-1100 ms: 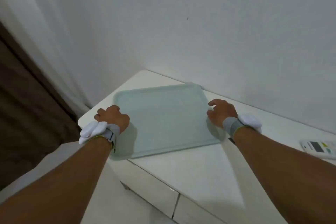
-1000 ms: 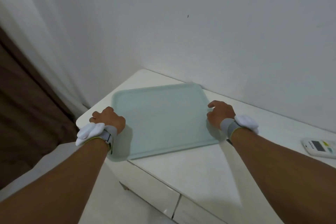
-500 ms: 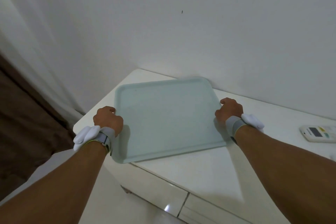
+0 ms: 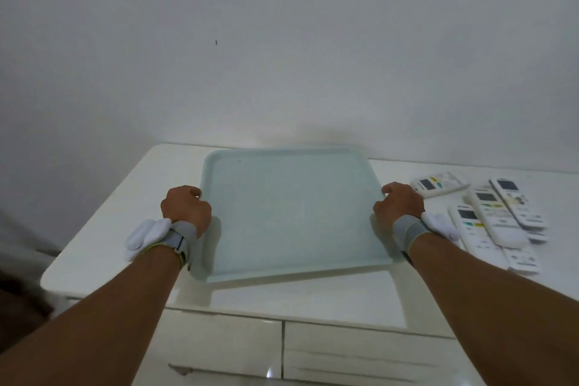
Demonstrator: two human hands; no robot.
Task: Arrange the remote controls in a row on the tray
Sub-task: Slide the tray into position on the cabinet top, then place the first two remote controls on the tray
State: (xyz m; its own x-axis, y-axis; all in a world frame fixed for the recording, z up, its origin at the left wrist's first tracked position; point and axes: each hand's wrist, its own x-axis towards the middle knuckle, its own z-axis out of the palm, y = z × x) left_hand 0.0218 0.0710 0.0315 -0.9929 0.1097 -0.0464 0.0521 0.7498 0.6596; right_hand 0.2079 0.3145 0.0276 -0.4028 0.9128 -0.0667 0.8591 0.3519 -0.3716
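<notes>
A pale green tray lies flat on a white cabinet top, with nothing on it. My left hand grips the tray's left rim and my right hand grips its right rim. Several white remote controls lie on the cabinet top to the right of the tray: one crosswise at the back, and others side by side pointing away from me, among them a long one, one at the far right and a nearer one.
The cabinet stands against a white wall. Its drawer fronts show below the front edge. The cabinet's left edge drops off to a dark floor area.
The tray has turned and shifted right with both hands on its rims, now squarer to the wall. My view has swung right, bringing several remotes into sight.
</notes>
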